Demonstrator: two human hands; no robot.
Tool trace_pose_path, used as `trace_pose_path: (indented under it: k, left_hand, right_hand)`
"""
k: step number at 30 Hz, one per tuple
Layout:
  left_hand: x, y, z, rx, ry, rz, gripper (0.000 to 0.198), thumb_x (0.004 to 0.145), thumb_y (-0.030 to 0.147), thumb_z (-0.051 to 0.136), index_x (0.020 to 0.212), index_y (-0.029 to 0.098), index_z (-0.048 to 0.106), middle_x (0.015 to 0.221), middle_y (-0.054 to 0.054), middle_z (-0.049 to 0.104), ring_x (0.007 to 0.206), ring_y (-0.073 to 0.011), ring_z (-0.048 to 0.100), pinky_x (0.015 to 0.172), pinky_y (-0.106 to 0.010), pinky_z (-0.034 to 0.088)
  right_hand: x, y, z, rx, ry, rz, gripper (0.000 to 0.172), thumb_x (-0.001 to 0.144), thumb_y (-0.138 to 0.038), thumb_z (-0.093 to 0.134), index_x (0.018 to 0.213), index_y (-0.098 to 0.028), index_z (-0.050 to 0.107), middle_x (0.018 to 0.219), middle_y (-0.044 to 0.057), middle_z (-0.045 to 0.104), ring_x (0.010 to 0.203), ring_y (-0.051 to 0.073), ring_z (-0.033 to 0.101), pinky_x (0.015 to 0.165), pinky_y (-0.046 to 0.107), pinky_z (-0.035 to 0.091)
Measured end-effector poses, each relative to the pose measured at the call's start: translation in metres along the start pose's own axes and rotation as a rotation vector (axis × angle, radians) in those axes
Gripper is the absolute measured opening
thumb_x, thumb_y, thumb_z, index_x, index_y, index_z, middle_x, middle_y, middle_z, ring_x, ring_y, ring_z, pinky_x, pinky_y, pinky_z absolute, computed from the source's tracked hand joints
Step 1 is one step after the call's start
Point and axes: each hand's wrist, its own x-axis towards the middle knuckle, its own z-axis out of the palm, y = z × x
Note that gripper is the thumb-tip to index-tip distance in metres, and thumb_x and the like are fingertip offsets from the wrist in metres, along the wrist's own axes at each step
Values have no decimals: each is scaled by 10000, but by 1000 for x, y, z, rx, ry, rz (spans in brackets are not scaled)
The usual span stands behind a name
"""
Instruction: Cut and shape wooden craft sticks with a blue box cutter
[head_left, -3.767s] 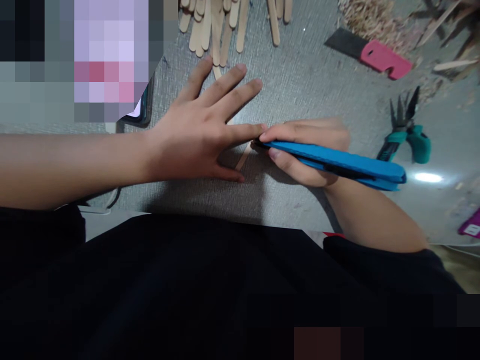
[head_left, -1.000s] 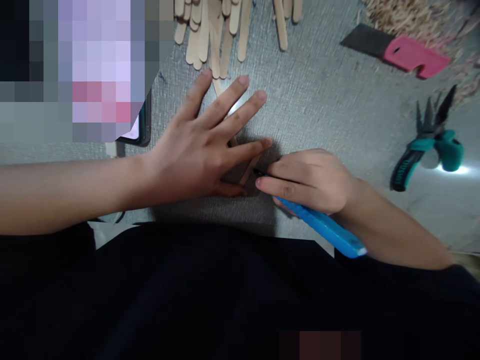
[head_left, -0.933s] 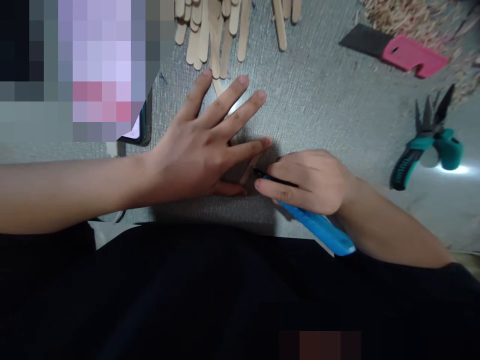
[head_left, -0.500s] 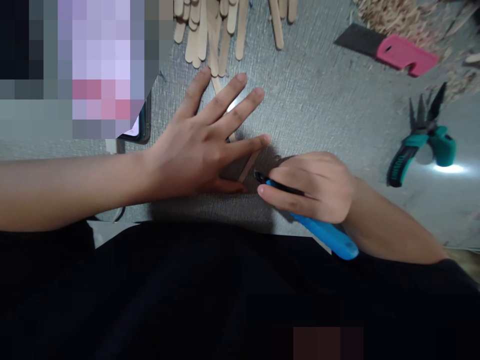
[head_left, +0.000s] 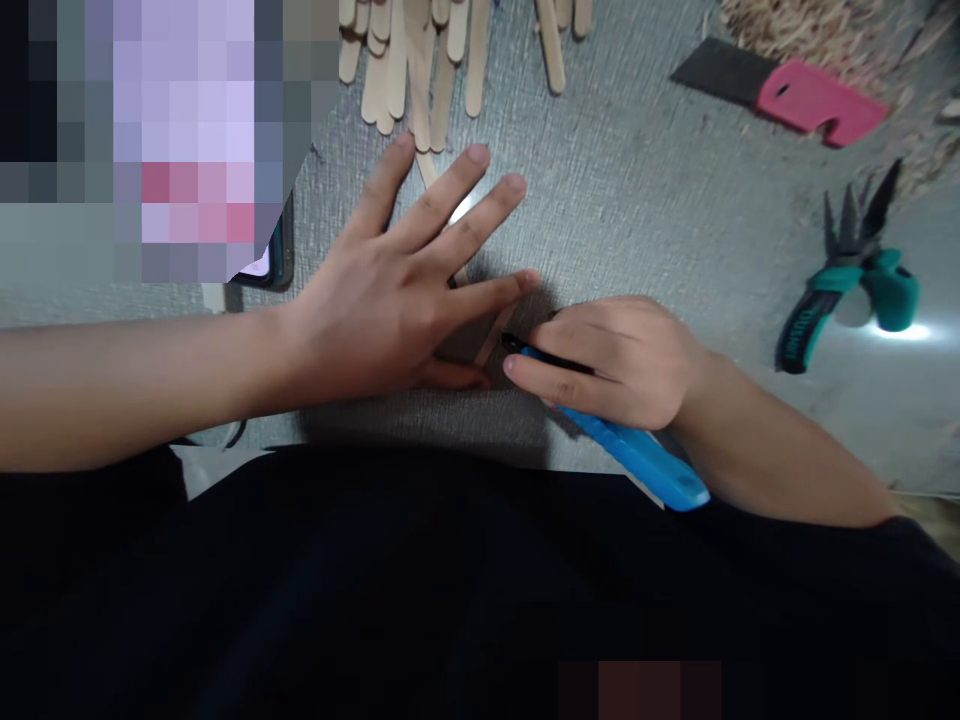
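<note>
My left hand lies flat on the grey tabletop with its fingers spread. Thin wooden strips run beneath it: one strip shows past the index finger, and a short strip shows between the little finger and thumb. How they join is hidden under the palm. My right hand is closed round a blue utility knife, its handle slanting down toward my body. The knife's black tip points at the short strip, close beside it; whether it touches, I cannot tell.
Several craft sticks lie fanned out at the top. On the right are a pink-handled cutting blade, green-and-black pliers and wood shavings. A phone, partly blurred out, lies left of my left hand.
My right hand has shifted slightly left and up with the knife, bringing its tip closer to the short strip. My left hand stays spread in nearly the same place.
</note>
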Motion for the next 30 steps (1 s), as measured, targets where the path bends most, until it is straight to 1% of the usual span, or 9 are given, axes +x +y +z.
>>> trace_pose_path:
  k: [2, 4, 8, 11, 17, 22, 25, 27, 30]
  left_hand:
    - [0, -1, 2, -4, 12, 8, 1041, 1094, 944, 356, 1846, 224, 344, 1971, -214, 60, 1799, -662, 181, 1303, -986, 99]
    - [0, -2, 2, 11, 48, 23, 1052, 1090, 947, 378, 1835, 205, 376, 1962, -230, 105, 1780, -676, 227, 1289, -997, 144]
    - [2, 0, 0, 55, 101, 52, 1073, 1063, 943, 490, 1789, 153, 458, 1911, -285, 239, 1712, -714, 355, 1216, -1027, 263]
    - [3, 0, 0, 75, 127, 75, 1103, 1032, 946, 562, 1758, 119, 493, 1877, -326, 296, 1674, -732, 405, 1173, -1036, 313]
    - [2, 0, 1, 52, 125, 72, 1111, 1022, 932, 608, 1768, 119, 481, 1887, -332, 272, 1690, -739, 372, 1178, -1054, 278]
    - [1, 1, 1, 32, 125, 48, 1039, 1050, 890, 585, 1754, 131, 503, 1909, -293, 256, 1719, -713, 346, 1221, -1033, 243]
    - [1, 2, 1, 44, 132, 50, 1043, 1049, 887, 590, 1750, 119, 510, 1903, -306, 276, 1712, -710, 365, 1215, -1033, 257]
    - [1, 3, 0, 61, 141, 53, 1049, 1037, 882, 625, 1745, 116, 516, 1888, -324, 307, 1697, -710, 395, 1206, -1028, 287]
    - [1, 2, 2, 76, 159, 63, 1045, 1032, 873, 651, 1739, 115, 522, 1867, -345, 341, 1677, -713, 424, 1192, -1021, 318]
  right_hand:
    - [1, 0, 0, -1, 15, -3, 235, 1210, -229, 564, 1417, -183, 665, 952, 28, 714, 858, 213, 702, 677, 339, 522]
    - [2, 0, 0, -8, 26, 0, 217, 1215, -223, 557, 1398, -177, 665, 948, 29, 716, 849, 209, 705, 664, 341, 524]
    - [4, -1, 1, -19, 27, 4, 206, 1237, -223, 505, 1371, -210, 662, 937, 14, 733, 827, 198, 708, 644, 342, 535]
    - [5, -1, 1, -16, 42, 5, 200, 1234, -218, 509, 1362, -200, 661, 923, 17, 737, 805, 200, 706, 634, 349, 540]
    - [8, -1, 1, 8, 47, 6, 197, 1216, -210, 541, 1369, -185, 661, 920, 30, 739, 798, 219, 698, 621, 366, 540]
    - [9, 0, -1, 23, 20, 30, 195, 1221, -218, 535, 1370, -190, 657, 923, 27, 720, 795, 217, 674, 640, 364, 534]
    - [9, 0, -3, 40, 18, 26, 210, 1228, -237, 527, 1379, -158, 651, 927, 39, 716, 804, 226, 675, 639, 368, 526]
    - [9, 0, -4, 50, 10, 28, 219, 1225, -231, 531, 1379, -134, 653, 925, 47, 713, 801, 228, 663, 644, 372, 524]
    - [8, -1, -4, 49, -28, 49, 217, 1232, -231, 516, 1361, -162, 677, 934, 39, 708, 812, 216, 660, 657, 358, 517]
